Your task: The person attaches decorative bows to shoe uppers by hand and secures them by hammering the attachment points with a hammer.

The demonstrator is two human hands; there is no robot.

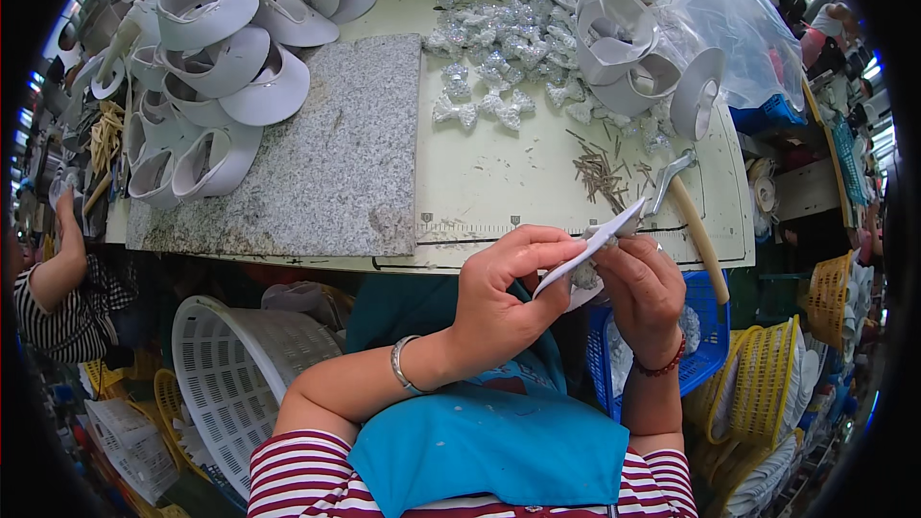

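A white sun visor (612,227) is held edge-on above the table's front edge, between my two hands. My left hand (518,290) pinches its near left side, thumb below and fingers on top. My right hand (641,290) grips the other side, with its fingertips partly behind the visor. A bit of something glittery shows near the right fingers, too hidden to name for sure. Just beyond my right hand lies a hammer (698,240) with a wooden handle. Small brown nail-like pins (602,171) are scattered beside it.
Glittery silver bows (506,109) are heaped at the back. White visors are piled at left (206,67) and at right (614,34). A speckled stone slab (355,144) covers the table's left. A white basket (197,374) and a blue basket (712,345) stand below.
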